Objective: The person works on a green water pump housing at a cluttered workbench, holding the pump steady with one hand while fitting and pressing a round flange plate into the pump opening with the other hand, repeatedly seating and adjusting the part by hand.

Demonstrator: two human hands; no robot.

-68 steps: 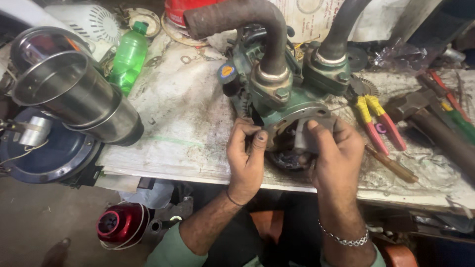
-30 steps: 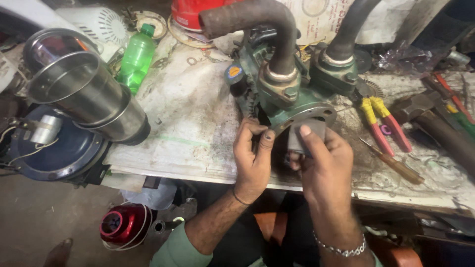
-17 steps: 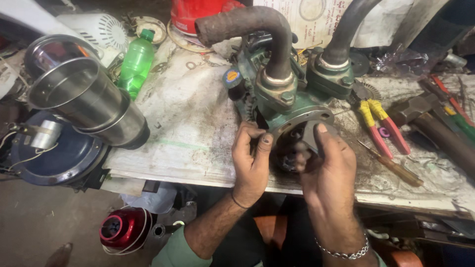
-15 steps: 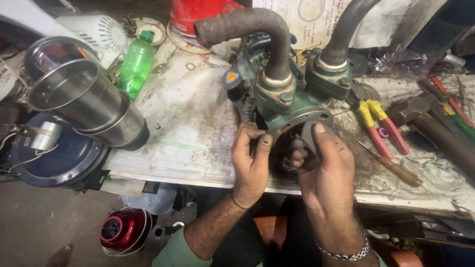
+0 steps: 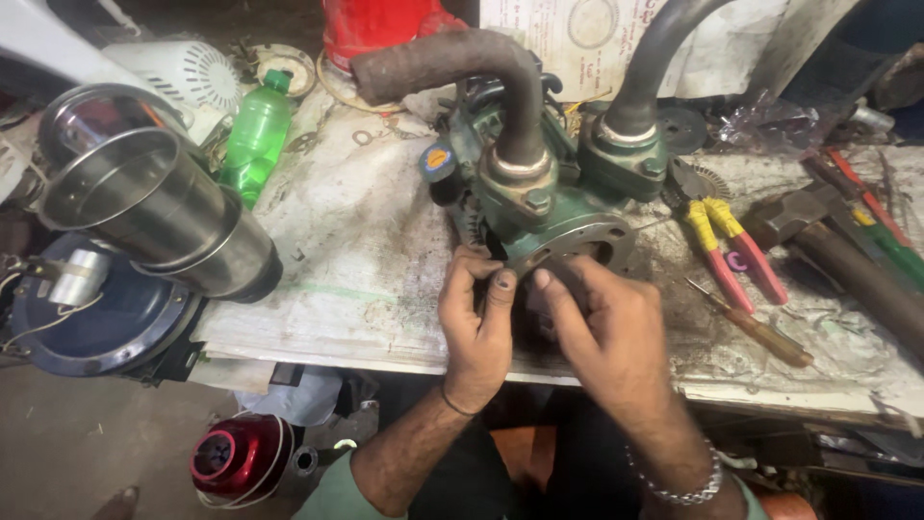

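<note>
The green metal pump body (image 5: 539, 207) sits on the dirty white worktop (image 5: 366, 250), right in front of you and a little past your hands. Its round grey metal flange (image 5: 577, 246) faces you at the near edge, so the pump's long way runs from you toward the back of the worktop, and its two dark bent rubber hoses (image 5: 500, 87) go up and away. Your left hand (image 5: 476, 323) is on the left rim of the flange, with fingers curled and the thumb pressed by the edge. Your right hand (image 5: 606, 332) lies over the lower front of the flange, with its pointing finger stretched toward the left hand's fingertips. Both hands touch the flange, so both are about as near. Your hands hide the spot, so I cannot tell if a small part is pinched between them. The pliers with yellow and red handles (image 5: 722, 246) and the brown-handled screwdriver (image 5: 756, 327) lie well off to the right of your right hand. The shiny steel cup-shaped pot (image 5: 144, 207) and the green plastic bottle (image 5: 255, 135) are far to the left. Compared with a moment ago, your right hand has slid lower, so more of the flange rim shows above it, and your left hand has stayed on the same rim.
</note>
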